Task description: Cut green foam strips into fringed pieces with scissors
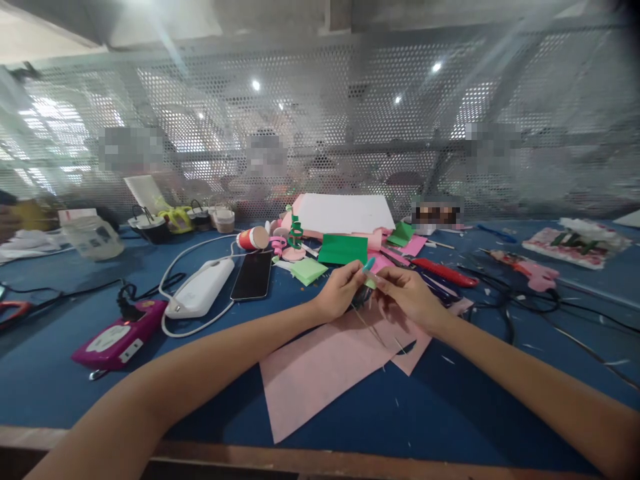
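Note:
My left hand and my right hand meet over the middle of the table, fingers pinched together. Between them is a small pale green paper piece, with a small teal tip showing above it at the left fingertips. Thin wire-like stems slant down below the hands; whether they are attached to the piece is unclear. Under the hands lies a large pink paper sheet. A dark green sheet and light green paper squares lie just beyond my left hand.
A red-handled tool and black cables lie to the right, by a pink glue gun. On the left are a phone, a white power bank and a purple power strip. A mesh panel stands behind.

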Motion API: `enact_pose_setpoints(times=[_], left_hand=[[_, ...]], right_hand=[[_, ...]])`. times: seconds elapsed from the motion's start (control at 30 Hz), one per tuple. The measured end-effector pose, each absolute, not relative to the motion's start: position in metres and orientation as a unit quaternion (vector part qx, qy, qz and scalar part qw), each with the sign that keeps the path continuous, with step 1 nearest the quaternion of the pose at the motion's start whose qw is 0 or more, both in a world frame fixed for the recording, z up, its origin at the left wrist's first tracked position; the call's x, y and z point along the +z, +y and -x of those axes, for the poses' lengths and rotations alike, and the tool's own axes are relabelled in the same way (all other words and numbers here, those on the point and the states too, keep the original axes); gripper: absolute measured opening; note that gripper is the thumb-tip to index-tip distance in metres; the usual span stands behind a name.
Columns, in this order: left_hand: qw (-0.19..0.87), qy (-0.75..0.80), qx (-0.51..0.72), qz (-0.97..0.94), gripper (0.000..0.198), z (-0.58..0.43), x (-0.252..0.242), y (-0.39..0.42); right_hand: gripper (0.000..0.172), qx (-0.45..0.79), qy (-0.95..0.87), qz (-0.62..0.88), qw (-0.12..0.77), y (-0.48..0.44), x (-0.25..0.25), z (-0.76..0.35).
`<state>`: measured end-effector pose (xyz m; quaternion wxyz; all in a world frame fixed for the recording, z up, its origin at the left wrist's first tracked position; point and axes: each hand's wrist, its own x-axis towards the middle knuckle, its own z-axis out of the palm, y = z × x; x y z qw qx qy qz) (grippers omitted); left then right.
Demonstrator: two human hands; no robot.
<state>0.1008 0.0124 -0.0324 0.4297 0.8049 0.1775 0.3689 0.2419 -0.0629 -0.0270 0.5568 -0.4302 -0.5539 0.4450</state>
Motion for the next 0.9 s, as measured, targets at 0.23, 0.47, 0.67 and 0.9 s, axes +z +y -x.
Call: enact_pose_setpoints(times=[0.23, 0.47, 0.67, 0.9], left_hand=[[0.441, 0.157, 0.348, -0.812, 0.041, -0.100, -0.033, 0.011], [0.406, 0.144, 0.351, -0.831, 0.046, -0.098, -0.030, 0.005], [0.271, 0.108, 0.418, -0.860, 0.046, -0.096, -0.023, -0.003], [0.250, 0.096, 0.433, -0.861, 0.043, -0.094, -0.020, -0.008]], right_hand=[[0.032, 0.472, -0.526, 0.408, 0.578, -0.063, -0.030, -0.236], [0.034, 0.480, -0.523, 0.408, 0.574, -0.062, -0.030, -0.233], [0.037, 0.495, -0.516, 0.404, 0.571, -0.062, -0.034, -0.229], [0.040, 0.541, -0.478, 0.387, 0.574, -0.064, -0.033, -0.222]])
